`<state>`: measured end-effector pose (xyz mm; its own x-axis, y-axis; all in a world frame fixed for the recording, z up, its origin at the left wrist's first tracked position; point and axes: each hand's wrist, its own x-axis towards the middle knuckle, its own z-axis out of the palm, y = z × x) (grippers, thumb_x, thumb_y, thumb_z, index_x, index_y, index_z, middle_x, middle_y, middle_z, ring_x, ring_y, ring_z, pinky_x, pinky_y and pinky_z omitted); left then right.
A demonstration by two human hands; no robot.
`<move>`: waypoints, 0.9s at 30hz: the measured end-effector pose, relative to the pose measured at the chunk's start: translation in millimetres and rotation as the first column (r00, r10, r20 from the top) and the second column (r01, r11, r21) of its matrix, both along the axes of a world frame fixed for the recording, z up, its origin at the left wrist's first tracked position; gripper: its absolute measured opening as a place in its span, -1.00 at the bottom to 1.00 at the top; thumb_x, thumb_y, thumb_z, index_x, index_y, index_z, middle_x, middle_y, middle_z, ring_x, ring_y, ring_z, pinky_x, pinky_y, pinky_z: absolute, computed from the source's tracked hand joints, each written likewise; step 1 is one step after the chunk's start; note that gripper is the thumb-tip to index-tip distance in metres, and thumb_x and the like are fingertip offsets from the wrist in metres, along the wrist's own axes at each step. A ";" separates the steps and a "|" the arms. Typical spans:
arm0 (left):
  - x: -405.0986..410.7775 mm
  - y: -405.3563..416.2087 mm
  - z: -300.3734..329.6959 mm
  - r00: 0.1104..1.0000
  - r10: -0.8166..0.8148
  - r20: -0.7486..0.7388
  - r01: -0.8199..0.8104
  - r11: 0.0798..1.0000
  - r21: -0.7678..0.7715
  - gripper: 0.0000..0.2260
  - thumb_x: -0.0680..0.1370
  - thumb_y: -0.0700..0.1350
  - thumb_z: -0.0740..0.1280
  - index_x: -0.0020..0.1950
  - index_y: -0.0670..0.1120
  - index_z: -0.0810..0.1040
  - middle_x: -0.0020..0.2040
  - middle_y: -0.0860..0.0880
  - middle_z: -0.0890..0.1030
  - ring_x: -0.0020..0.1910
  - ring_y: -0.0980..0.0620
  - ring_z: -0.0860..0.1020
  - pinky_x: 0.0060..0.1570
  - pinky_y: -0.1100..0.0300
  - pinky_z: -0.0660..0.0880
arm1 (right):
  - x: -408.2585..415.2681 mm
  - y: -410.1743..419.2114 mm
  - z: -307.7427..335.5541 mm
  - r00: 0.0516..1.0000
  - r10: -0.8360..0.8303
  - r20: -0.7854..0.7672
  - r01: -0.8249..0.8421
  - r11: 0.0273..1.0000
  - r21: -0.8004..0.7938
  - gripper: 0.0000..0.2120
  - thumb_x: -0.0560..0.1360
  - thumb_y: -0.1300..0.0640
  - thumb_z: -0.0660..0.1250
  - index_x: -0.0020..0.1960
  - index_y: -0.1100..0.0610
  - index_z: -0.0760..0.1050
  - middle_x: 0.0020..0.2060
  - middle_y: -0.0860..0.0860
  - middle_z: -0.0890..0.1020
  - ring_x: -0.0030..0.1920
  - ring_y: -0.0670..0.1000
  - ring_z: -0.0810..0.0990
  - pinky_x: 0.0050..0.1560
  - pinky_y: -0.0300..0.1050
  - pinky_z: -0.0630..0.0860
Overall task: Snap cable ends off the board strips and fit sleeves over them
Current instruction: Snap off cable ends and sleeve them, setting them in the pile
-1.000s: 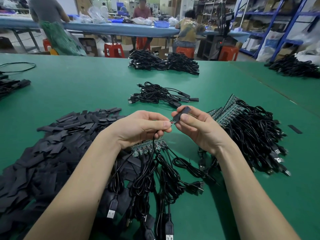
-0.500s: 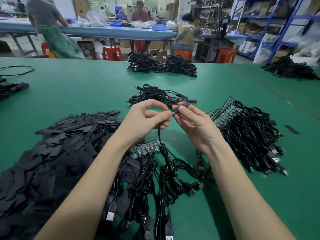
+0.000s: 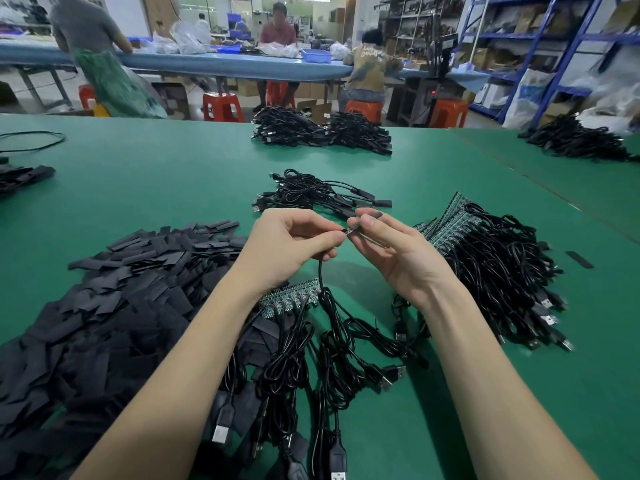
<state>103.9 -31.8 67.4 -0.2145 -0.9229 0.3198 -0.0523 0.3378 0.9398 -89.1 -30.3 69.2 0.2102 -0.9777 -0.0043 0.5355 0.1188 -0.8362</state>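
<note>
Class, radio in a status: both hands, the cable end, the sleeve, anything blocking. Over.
Left hand pinching cable end. Right hand holding sleeve at its tip, not yet over it. Nothing blocking.

Green table [image 3: 138, 188] in front; blue workbench [image 3: 207, 64], red stools [image 3: 221, 107] behind; blue shelving [image 3: 554, 46] right.

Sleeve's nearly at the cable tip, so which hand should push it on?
Right, probably. The right hand pinches the black sleeve, lined up with the cable end. The left hand pinches that end, its cable hanging below, so it is better kept as the anchor.
</note>
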 end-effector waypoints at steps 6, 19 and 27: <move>1.1 1.5 0.7 1.000 -0.009 0.030 0.010 0.999 -0.033 -0.93 0.46 -0.32 0.52 -0.07 -0.23 0.71 -0.24 -0.19 0.71 -0.31 0.00 0.66 -0.18 0.21 0.62 | 6.6 2.0 -2.0 1.000 -0.023 0.019 0.023 1.000 0.014 -0.81 0.40 0.26 0.46 0.02 0.21 0.65 -0.08 0.10 0.73 -0.07 -0.03 0.71 -0.05 -0.27 0.63; 0.2 -0.4 -3.4 1.000 -0.009 0.010 0.010 0.997 -0.083 -0.89 0.45 -0.24 0.55 -0.12 -0.10 0.67 -0.27 -0.14 0.72 -0.30 -0.05 0.70 -0.22 0.21 0.60 | 7.6 0.4 -8.0 0.999 0.030 -0.031 -0.031 0.999 -0.037 -0.85 0.40 0.22 0.48 -0.04 0.16 0.72 -0.05 0.11 0.72 -0.03 -0.01 0.70 -0.01 -0.25 0.61; -0.5 -2.1 -7.9 1.000 0.004 0.016 -0.003 0.997 -0.079 -0.84 0.45 -0.24 0.56 -0.18 -0.08 0.61 -0.35 -0.13 0.68 -0.32 -0.04 0.70 -0.24 0.25 0.59 | 9.0 0.0 -10.8 0.988 0.028 -0.151 -0.038 0.997 -0.066 -0.82 0.37 0.19 0.49 -0.02 0.15 0.69 -0.05 0.12 0.73 -0.05 -0.02 0.69 0.08 -0.21 0.60</move>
